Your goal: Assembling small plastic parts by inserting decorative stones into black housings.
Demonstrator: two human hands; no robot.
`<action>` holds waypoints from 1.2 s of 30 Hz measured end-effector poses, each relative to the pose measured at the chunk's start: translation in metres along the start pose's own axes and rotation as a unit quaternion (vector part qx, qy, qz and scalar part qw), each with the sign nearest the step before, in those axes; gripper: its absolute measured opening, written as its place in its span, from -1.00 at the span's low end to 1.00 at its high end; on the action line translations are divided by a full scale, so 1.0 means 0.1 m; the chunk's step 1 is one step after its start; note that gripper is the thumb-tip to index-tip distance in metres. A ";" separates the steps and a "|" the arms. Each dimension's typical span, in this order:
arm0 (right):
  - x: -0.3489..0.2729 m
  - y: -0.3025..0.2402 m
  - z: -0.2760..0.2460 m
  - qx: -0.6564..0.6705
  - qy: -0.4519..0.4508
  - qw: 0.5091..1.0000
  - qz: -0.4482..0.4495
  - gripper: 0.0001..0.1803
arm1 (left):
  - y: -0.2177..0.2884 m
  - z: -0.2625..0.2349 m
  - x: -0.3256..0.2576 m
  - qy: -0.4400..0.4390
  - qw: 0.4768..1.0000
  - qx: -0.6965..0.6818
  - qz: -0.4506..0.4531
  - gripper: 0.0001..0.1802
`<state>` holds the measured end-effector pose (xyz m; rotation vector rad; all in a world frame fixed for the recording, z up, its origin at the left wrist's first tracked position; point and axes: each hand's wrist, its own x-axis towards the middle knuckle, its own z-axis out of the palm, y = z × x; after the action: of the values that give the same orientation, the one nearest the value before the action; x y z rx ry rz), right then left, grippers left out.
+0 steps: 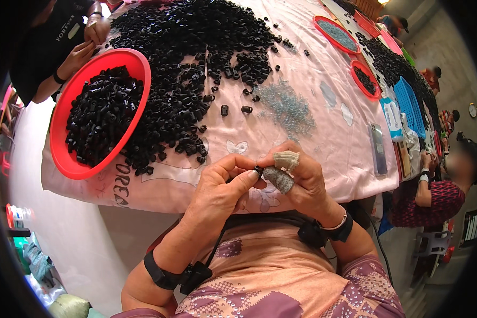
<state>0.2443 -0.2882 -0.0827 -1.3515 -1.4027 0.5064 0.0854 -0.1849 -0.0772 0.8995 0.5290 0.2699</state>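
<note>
Just past the table's near edge, my two hands meet over a small black plastic piece (258,170). My left hand (221,183) pinches it between thumb and fingers. My right hand (305,179) is closed up against the same piece, and whatever else sits in its fingertips is hidden. A grey fabric cover (279,180) wraps my right thumb, and a beige cloth band (287,159) goes round a finger of that hand. Beyond my hands lies a scatter of small clear bluish pieces (291,108). Two loose black pieces, one a short cylinder (224,110), lie nearby.
A large heap of black pieces (180,32) covers the far left of the pink cloth (344,153). At left a red basin (62,159) holds more. Smaller red trays (358,50), a blue basket (408,106) and a phone (377,148) lie at right. Other people sit around the table.
</note>
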 end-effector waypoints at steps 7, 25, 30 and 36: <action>-0.01 0.06 0.02 0.227 0.083 0.938 0.250 -0.82 | 0.08 0.13 -0.10 -0.113 0.993 -0.007 -0.040 -0.86; 0.53 0.08 0.64 -0.289 -0.153 0.943 -0.063 -0.76 | 0.06 0.10 -0.17 -0.458 0.888 0.043 0.003 -0.79; 0.41 0.12 0.41 -0.363 -0.142 0.919 -0.061 -0.89 | 0.05 0.06 -0.13 -0.432 0.901 0.049 0.008 -0.78; 0.28 0.10 0.07 -0.327 -0.051 0.943 0.040 -0.70 | -0.01 0.07 -0.10 -0.423 0.901 0.096 -0.025 -0.77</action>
<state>0.2483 -0.2576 -0.0826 -1.9375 -1.6880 0.1562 0.0809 -0.1944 -0.0708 1.0904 -0.2391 -0.2335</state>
